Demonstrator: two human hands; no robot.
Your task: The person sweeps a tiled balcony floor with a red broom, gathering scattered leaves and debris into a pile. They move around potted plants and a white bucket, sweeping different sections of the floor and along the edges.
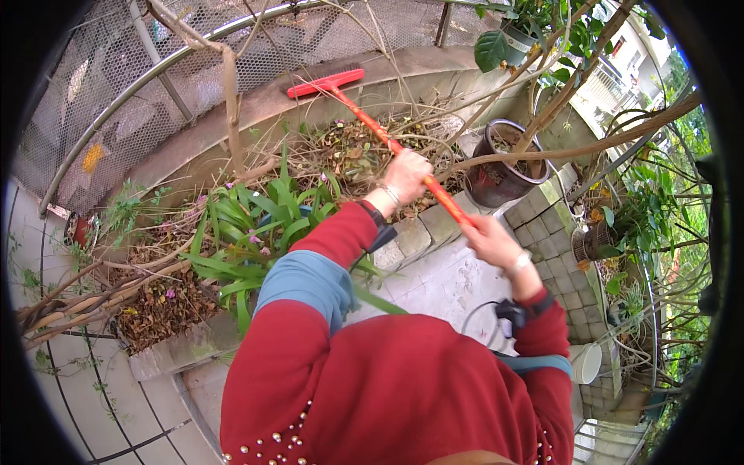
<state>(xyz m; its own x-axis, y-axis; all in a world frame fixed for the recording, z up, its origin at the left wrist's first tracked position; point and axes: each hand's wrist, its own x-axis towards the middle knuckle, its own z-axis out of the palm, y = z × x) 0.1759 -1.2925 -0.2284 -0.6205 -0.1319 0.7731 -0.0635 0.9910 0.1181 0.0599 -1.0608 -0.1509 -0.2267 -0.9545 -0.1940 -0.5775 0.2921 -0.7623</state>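
Observation:
A red long-handled brush (pixel 325 84) lies with its wide head on the concrete ledge behind the planting bed, beside the mesh fence. Its handle slants down towards me. My left hand (pixel 407 174) grips the handle around its middle, above the bed. Nearer the end, my right hand (pixel 494 241) is closed around the same handle, over the pale paved floor. Bristles show faintly along the far side of the brush head. Dry leaves and twigs (pixel 354 154) lie in the bed under the handle.
A dark glazed pot (pixel 500 174) with a woody trunk stands right of my hands. Bare branches (pixel 604 142) cross above it. Strap-leaved green plants (pixel 285 209) grow at left. A metal-railed mesh fence (pixel 256 64) curves behind. A white bucket (pixel 587 363) is at lower right.

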